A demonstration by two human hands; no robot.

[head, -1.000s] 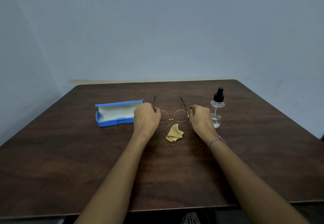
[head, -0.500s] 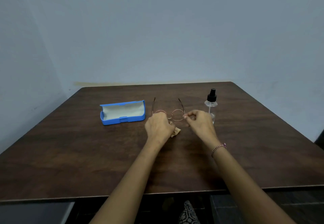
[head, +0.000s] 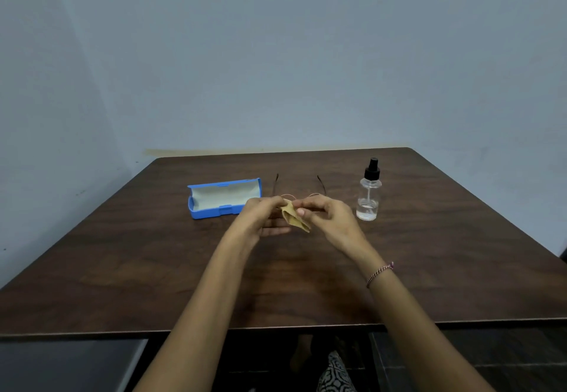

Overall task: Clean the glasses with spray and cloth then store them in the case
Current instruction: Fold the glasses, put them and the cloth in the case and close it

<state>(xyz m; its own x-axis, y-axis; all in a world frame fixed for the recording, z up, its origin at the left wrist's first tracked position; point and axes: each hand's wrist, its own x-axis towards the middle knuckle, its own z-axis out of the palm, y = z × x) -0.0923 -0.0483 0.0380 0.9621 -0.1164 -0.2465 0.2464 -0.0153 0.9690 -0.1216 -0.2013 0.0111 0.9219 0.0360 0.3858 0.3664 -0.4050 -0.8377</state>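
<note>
The left hand [head: 260, 216] and right hand [head: 333, 220] are pinching the yellow cloth [head: 293, 218] between them, close together above the table [head: 429, 253]. The glasses [head: 321, 184] are showing just beyond the fingers, temples pointing far. The open blue case [head: 224, 197] is lying to their left and the spray bottle [head: 369, 200] is standing to their right.

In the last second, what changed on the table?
Both hands let go of the glasses and drew back to the cloth; the left hand and the right hand now pinch it and hold it up above the table. The glasses, the open case and the spray bottle stayed where they were.
</note>
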